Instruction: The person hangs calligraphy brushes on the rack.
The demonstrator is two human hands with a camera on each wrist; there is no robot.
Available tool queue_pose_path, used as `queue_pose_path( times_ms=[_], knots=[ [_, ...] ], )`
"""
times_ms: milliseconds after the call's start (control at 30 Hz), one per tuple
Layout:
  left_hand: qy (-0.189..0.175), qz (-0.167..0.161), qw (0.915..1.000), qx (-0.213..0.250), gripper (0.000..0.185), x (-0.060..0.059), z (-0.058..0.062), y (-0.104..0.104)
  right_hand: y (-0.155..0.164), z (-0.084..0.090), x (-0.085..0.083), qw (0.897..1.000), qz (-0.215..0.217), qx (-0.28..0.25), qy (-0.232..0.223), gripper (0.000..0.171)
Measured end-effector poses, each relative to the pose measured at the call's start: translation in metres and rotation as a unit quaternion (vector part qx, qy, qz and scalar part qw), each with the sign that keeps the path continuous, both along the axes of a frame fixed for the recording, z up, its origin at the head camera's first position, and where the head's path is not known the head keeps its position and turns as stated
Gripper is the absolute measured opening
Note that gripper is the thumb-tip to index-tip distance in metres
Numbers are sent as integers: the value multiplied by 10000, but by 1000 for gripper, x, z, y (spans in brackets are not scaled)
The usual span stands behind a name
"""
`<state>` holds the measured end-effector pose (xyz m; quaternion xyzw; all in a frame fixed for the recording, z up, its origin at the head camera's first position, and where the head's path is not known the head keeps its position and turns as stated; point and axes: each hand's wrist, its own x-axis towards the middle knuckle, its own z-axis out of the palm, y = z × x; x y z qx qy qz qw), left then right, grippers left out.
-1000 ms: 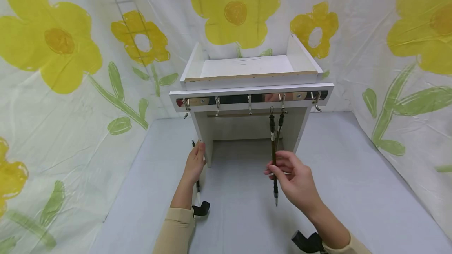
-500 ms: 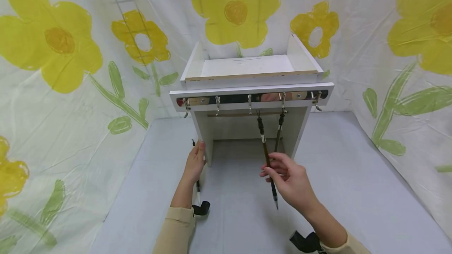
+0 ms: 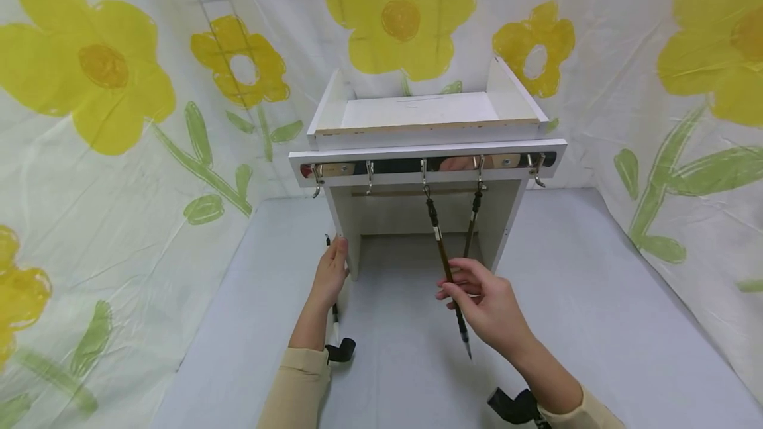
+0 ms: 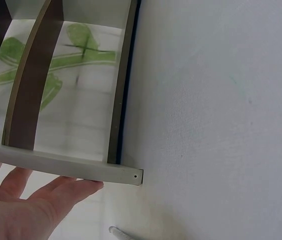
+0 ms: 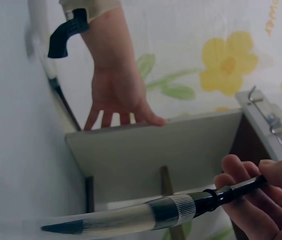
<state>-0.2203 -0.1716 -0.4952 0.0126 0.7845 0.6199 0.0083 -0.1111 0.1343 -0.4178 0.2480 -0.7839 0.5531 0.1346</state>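
We pinch the dark-handled calligraphy brush [image 3: 448, 275] in our right hand [image 3: 485, 306]; its long axis slants up and left to the middle metal hook [image 3: 424, 174] of the white wooden rack [image 3: 426, 154]. Our left hand [image 3: 330, 278], fingers straight, steadies the rack's left leg.

Left hand [image 4: 16, 207] touches the shelf panel [image 4: 66, 165].

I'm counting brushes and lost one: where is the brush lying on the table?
In the head view it lies on the grey table just left of the white rack, mostly hidden under the left hand.
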Motion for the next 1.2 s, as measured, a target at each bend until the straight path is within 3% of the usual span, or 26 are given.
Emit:
queue_pose_path(
  times_ms=[133,367,433,667,833,1200],
  knots=[
    [-112,-64,9999,46,67,0,4,-1,-1,0,-3,10000,-22,28,-91,32],
    [-159,-158,9997,-41,64,17,36,6,-2,0,-7,9994,-125,104,-302,32],
    [-153,-170,9997,-48,65,19,39,6,-2,0,-9,9992,-148,121,-344,33],
    [9,59,9999,-86,80,1,0,0,-6,-8,-19,9993,-196,96,-316,33],
    [57,37,9999,-87,77,0,-1,-2,-11,-21,-29,9997,-231,34,-35,31],
    [25,80,9999,-72,78,2,1,1,-22,-36,-56,9961,-706,399,352,23]
  ],
)
